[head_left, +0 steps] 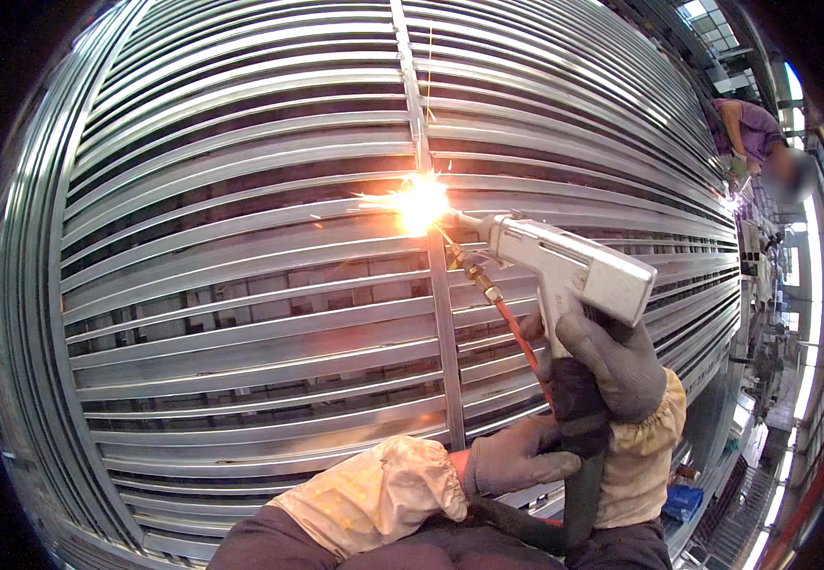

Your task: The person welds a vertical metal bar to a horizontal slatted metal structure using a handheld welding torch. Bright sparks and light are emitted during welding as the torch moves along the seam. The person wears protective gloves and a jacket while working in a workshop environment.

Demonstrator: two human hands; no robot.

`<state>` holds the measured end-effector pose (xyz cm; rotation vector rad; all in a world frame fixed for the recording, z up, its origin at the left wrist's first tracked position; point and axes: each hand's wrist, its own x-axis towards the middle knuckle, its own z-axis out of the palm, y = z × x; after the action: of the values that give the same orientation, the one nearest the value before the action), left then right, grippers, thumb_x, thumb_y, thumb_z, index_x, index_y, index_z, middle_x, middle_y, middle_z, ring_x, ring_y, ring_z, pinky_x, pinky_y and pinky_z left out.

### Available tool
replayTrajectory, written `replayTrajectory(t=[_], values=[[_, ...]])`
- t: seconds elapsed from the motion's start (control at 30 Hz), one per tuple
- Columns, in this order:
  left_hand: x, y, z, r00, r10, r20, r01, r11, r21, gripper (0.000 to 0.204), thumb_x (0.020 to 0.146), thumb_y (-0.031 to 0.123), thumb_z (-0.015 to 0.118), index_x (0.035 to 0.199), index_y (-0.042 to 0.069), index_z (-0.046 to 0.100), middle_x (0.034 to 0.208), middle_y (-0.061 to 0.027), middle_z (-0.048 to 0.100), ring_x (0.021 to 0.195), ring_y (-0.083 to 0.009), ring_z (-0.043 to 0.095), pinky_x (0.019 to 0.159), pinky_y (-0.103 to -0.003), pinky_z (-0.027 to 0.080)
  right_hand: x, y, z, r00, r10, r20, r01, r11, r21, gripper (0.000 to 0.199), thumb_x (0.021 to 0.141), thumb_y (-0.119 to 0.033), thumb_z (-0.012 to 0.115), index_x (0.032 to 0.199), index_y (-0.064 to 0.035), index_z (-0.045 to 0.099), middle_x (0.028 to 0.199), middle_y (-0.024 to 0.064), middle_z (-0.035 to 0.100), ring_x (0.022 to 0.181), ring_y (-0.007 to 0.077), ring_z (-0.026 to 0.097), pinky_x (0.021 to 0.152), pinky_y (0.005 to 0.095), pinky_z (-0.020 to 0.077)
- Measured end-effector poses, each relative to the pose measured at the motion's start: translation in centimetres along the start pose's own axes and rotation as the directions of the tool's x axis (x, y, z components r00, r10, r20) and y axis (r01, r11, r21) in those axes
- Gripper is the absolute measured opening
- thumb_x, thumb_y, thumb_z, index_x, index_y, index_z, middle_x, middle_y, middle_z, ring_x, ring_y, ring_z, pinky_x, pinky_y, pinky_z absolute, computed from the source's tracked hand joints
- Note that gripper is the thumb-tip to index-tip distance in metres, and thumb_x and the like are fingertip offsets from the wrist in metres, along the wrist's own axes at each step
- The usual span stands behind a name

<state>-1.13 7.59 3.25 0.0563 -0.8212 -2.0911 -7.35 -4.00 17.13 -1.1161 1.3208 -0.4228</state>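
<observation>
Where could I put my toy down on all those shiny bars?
The slats between the left side bars and middle bar look bare, though gaps might swallow small toys. More of them lie above the torch, right of that bar. It's crowded around the sparks, torch, red hose, left hand and right hand.

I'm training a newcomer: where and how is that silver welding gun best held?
Probably take the welding gun by its handle, from the person's right side, as the gloved right hand does: the handle angles off the boxy body toward the wearer, slim enough to wrap. Keep clear of the nozzle, which points at the bright sparks, and the red hose at the handle's left.
</observation>
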Motion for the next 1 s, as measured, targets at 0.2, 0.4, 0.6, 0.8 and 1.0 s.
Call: replayTrajectory(t=[0.2, 0.4, 0.6, 0.8, 1.0], values=[[0.0, 0.4, 0.7, 0.991, -0.056, 0.118, 0.061, 0.997, -0.041, 0.056, 0.096, 0.037, 0.066, 0.135, -0.001, 0.055, 0.126, -0.0105, 0.062, 0.117, -0.0203, 0.056, 0.103, -0.038, 0.044, -2.8, 0.8, -0.1, 0.989, -0.068, -0.129, 0.084, 0.989, 0.123, 0.046, 0.089, -0.012, 0.069, 0.131, 0.0015, 0.055, 0.104, 0.0152, 0.071, 0.076, 0.0172, 0.068, 0.063, 0.0274, 0.0564], [-0.7, 0.6, 2.7, 0.987, -0.141, 0.079, 0.124, 0.975, 0.186, 0.048, 0.095, 0.036, 0.064, 0.128, 0.001, 0.060, 0.113, -0.0119, 0.069, 0.102, -0.0203, 0.061, 0.090, -0.038, 0.049, -5.3, 1.5, -0.3, 0.985, -0.104, -0.141, 0.123, 0.984, 0.127, 0.043, 0.093, -0.009, 0.061, 0.133, 0.0047, 0.051, 0.104, 0.0209, 0.069, 0.072, 0.0187, 0.069, 0.060, 0.0286, 0.0576], [-0.6, -2.0, 4.5, 0.961, -0.241, 0.136, 0.217, 0.961, 0.171, 0.055, 0.095, 0.032, 0.062, 0.142, 0.003, 0.051, 0.132, -0.0126, 0.062, 0.118, -0.0204, 0.057, 0.102, -0.038, 0.045, -7.6, 2.1, -1.9, 0.973, -0.045, -0.227, 0.042, 0.999, -0.016, 0.043, 0.094, -0.011, 0.064, 0.131, 0.0048, 0.052, 0.103, 0.0170, 0.069, 0.072, 0.0219, 0.069, 0.062, 0.0308, 0.0585], [-1.7, -2.5, 4.1, 0.969, -0.239, 0.064, 0.232, 0.967, 0.103, 0.054, 0.096, 0.042, 0.064, 0.134, 0.003, 0.058, 0.128, -0.0122, 0.063, 0.121, -0.0218, 0.056, 0.105, -0.039, 0.043, -6.9, 3.8, -1.1, 0.987, -0.069, -0.147, 0.085, 0.991, 0.102, 0.050, 0.092, -0.011, 0.067, 0.138, 0.0007, 0.050, 0.110, 0.0143, 0.068, 0.084, 0.0187, 0.068, 0.068, 0.0305, 0.0588], [-1.6, -2.2, 3.0, 0.974, -0.224, 0.037, 0.219, 0.971, 0.094, 0.047, 0.098, 0.043, 0.060, 0.123, 0.004, 0.062, 0.085, -0.0066, 0.066, 0.073, -0.0133, 0.060, 0.065, -0.032, 0.050, -5.3, 4.0, -1.0, 0.990, -0.087, -0.109, 0.096, 0.992, 0.081, 0.052, 0.094, -0.007, 0.062, 0.142, -0.0009, 0.045, 0.107, 0.0163, 0.069, 0.077, 0.0193, 0.069, 0.066, 0.0295, 0.0594]])
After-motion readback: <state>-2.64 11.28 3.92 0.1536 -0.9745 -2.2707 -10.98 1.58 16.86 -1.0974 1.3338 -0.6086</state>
